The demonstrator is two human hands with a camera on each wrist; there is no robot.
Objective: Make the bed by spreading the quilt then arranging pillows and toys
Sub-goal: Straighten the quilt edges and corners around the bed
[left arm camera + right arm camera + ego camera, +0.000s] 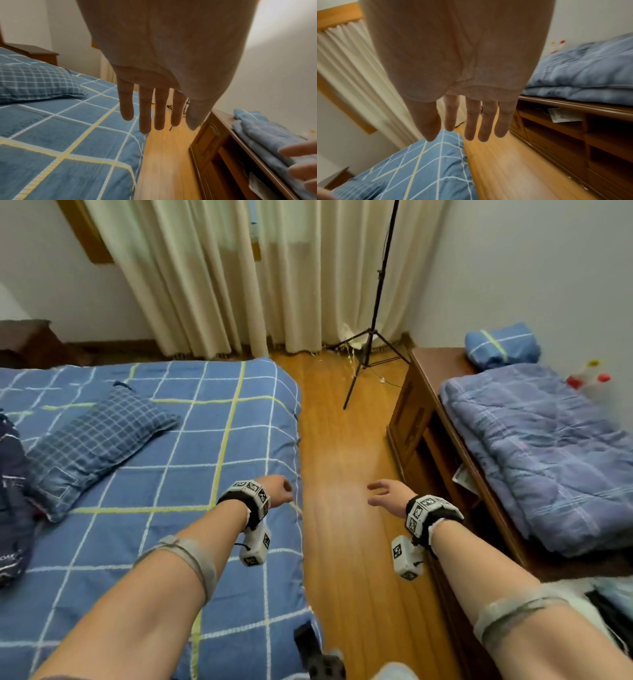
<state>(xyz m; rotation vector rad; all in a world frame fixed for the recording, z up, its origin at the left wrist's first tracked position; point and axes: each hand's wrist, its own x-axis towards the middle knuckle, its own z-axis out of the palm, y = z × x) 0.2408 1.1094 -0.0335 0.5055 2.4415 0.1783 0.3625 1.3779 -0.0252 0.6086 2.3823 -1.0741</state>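
Note:
A blue bed (171, 446) with white and yellow grid lines fills the left of the head view; the same cover shows in the left wrist view as the bed (51, 142) and in the right wrist view as the bed (419, 169). A dark blue checked pillow (92, 440) lies slanted on it, also seen as the pillow (34, 82). A folded pale blue quilt (548, 453) rests on the wooden cabinet at the right, seen too as the quilt (582, 73). My left hand (279, 489) hangs empty over the bed's right edge, fingers straight. My right hand (387, 494) hovers empty above the floor.
A wooden cabinet (421, 412) lines the right wall, with a small folded blue bundle (501, 345) at its far end. A black tripod (370, 337) stands before cream curtains (239, 275). A strip of wooden floor (346, 474) runs between bed and cabinet. Dark blue fabric (10, 474) lies at the bed's left.

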